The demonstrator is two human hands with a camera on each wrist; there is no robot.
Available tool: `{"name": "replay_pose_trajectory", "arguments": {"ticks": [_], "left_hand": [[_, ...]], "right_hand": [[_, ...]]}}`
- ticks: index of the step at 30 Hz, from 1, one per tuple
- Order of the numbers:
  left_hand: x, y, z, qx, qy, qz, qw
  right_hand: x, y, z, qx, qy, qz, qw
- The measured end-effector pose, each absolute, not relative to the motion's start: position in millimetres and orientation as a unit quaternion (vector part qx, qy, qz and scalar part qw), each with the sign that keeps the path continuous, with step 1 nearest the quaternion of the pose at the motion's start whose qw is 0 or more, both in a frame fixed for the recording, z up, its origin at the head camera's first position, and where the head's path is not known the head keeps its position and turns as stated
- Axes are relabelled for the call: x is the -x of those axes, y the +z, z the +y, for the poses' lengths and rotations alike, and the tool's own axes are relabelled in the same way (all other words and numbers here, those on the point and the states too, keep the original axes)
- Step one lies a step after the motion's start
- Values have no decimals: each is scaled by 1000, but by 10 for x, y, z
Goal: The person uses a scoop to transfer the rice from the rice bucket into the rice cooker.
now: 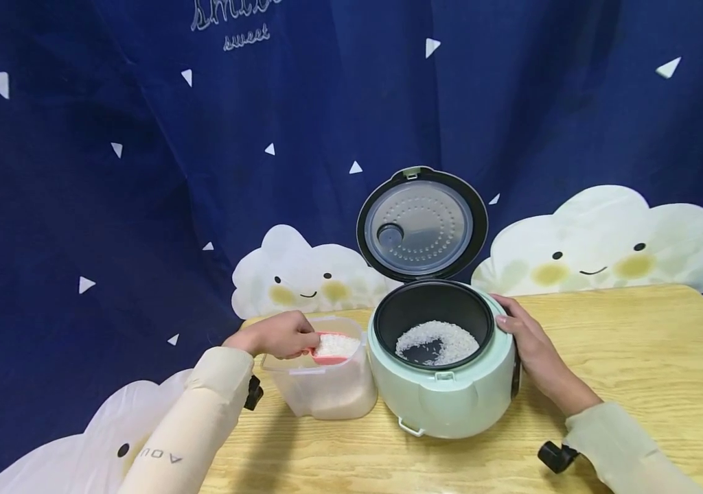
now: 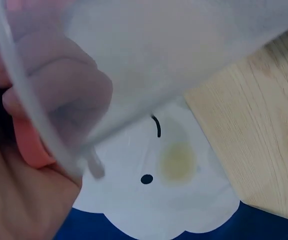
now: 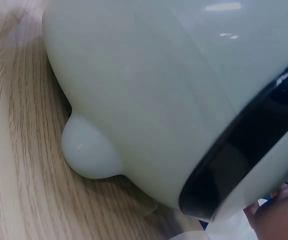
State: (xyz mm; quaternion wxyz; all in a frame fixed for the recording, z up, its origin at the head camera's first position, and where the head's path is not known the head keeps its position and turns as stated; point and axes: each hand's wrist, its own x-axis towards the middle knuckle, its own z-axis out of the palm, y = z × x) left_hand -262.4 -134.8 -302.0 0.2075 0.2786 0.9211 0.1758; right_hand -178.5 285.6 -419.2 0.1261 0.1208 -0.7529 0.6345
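In the head view my left hand (image 1: 285, 336) grips the handle of a coral-pink scoop (image 1: 330, 359). White rice fills the scoop, which is inside the mouth of a translucent plastic container (image 1: 320, 392) with more rice low in it. Through the container wall, the left wrist view shows curled fingers (image 2: 69, 85) around the coral handle (image 2: 30, 145). Right beside the container stands a pale green rice cooker (image 1: 450, 412), lid (image 1: 419, 226) raised. Rice (image 1: 444, 341) covers part of its black inner pot (image 1: 434, 302). My right hand (image 1: 531, 339) rests against the cooker's right side, thumb at the rim.
Both vessels stand on a light wooden table (image 1: 636, 370), which extends to the right. Behind it hangs a dark blue curtain (image 1: 302, 103) with white triangles and smiling clouds (image 1: 605, 240). The upright lid rises behind the pot.
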Motion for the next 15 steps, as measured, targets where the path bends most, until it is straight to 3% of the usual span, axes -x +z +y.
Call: {"name": "replay_pose_trajectory", "arguments": {"ticks": [15], "left_hand": [[2612, -2941, -1510, -250, 240, 913, 213]], "right_hand": [[1789, -4210, 2854, -127, 628, -756, 132]]}}
